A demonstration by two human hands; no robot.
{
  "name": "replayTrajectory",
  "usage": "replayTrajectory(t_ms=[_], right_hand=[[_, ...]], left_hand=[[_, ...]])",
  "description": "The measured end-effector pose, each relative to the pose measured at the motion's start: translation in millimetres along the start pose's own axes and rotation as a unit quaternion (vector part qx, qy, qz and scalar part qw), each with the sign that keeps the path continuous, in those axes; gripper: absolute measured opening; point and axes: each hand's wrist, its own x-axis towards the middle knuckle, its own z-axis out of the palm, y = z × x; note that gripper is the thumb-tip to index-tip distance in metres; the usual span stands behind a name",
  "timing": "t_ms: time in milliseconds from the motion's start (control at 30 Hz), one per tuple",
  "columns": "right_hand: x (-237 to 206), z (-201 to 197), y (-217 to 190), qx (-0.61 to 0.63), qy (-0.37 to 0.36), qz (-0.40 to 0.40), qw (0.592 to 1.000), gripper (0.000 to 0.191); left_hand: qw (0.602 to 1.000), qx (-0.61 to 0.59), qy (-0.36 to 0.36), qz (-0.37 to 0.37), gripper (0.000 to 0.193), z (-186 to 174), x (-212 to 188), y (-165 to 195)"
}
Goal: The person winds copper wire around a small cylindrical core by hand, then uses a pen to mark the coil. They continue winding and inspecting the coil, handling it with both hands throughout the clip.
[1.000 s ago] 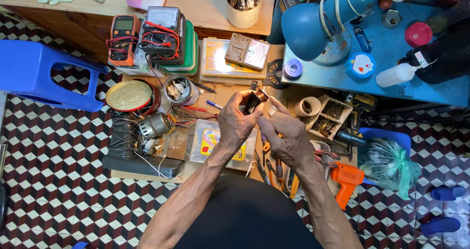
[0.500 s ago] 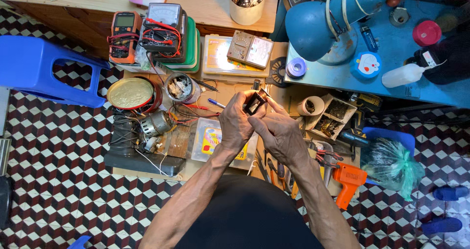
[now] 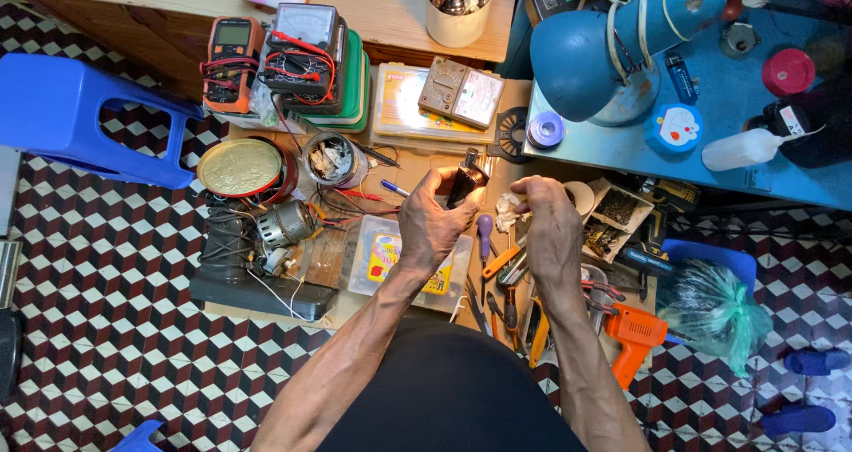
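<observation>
Left hand (image 3: 432,226) grip closed round small dark boxy part with metal tip (image 3: 465,182), held up above cluttered wooden counter (image 3: 342,248). Right hand (image 3: 550,226) just beside it, fingers curled shut, pinching crumpled whitish scrap (image 3: 508,209), can't tell how tight. Purple-handled screwdriver (image 3: 485,235) lies below, between both hands. Orange drill (image 3: 632,332) down right of right hand. Blue desk lamp (image 3: 612,39) above.
</observation>
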Motion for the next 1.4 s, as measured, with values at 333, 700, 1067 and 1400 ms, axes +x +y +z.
replayTrajectory(t_ms=[333, 700, 1067, 1400], right_hand=[[-3, 5, -6, -0.013, 0.069, -0.015, 0.997, 0.035], [17, 11, -16, -0.092, -0.137, 0.058, 0.985, 0.034], [8, 8, -13, -0.005, -0.086, 0.034, 0.996, 0.026], [9, 7, -6, -0.007, -0.095, 0.041, 0.995, 0.028]], left_hand=[[0.980, 0.115, 0.038, 0.157, 0.032, -5, 0, 0], [0.942, 0.161, 0.043, 0.292, 0.039, -19, -4, 4], [0.926, 0.147, 0.058, 0.343, 0.042, -22, -3, -2], [0.924, 0.132, 0.060, 0.353, 0.043, -22, 2, -4]])
